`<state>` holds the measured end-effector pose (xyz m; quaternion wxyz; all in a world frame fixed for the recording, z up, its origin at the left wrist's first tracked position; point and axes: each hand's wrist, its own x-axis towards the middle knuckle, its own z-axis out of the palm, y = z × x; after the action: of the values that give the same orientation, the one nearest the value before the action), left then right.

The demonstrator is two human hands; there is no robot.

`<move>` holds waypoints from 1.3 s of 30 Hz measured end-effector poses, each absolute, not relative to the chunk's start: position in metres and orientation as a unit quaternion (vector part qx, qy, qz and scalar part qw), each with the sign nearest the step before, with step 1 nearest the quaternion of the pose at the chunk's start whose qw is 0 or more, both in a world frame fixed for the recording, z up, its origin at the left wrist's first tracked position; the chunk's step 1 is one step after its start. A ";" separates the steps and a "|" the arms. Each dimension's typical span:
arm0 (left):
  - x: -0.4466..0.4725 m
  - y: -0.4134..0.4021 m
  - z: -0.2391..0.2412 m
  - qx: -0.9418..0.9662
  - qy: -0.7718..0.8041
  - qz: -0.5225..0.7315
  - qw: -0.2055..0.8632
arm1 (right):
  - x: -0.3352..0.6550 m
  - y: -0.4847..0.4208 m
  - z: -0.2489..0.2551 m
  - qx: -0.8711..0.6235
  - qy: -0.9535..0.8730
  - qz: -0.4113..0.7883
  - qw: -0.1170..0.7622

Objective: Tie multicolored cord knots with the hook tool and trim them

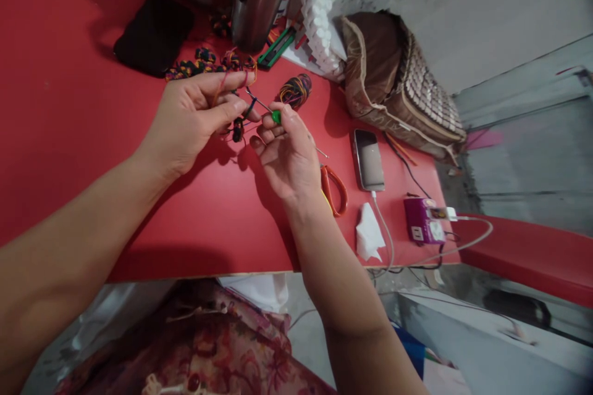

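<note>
My left hand (194, 111) pinches a small piece of dark crochet work (238, 129) between thumb and fingers, with multicoloured yarn looped over its index finger. In my right hand (291, 148) is a thin metal crochet hook (260, 100) with a green grip, held between thumb and fingers. The hook's tip is by a dark loop of yarn close to the left fingertips. Just beyond the right hand lies a ball of multicoloured yarn (295, 90). A finished-looking strip of black, orange and pink crochet (188, 68) rests behind the left hand.
Orange-handled scissors (338, 191) lie partly behind my right wrist. To the right are a phone (369, 160) on a cable, crumpled tissue (369, 233) and a purple power box (424, 220). A metal bottle (262, 0), green cutter (277, 48), black item (155, 34) and brown bag (384, 68) stand behind.
</note>
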<state>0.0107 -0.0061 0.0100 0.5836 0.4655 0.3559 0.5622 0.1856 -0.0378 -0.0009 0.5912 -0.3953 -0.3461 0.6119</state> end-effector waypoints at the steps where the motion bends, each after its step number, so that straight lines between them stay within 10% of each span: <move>1: 0.011 -0.005 0.008 0.473 0.347 0.569 0.577 | 0.186 -0.037 -0.002 -0.387 -0.350 0.613 0.594; 39: 0.013 -0.013 0.008 0.421 0.348 0.543 0.638 | 0.162 -0.075 0.011 -0.490 -0.503 0.341 0.625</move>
<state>0.0127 -0.0130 0.0077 0.6380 0.4213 0.3478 0.5427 0.1616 -0.0749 0.0112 0.6249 -0.4903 -0.5028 0.3409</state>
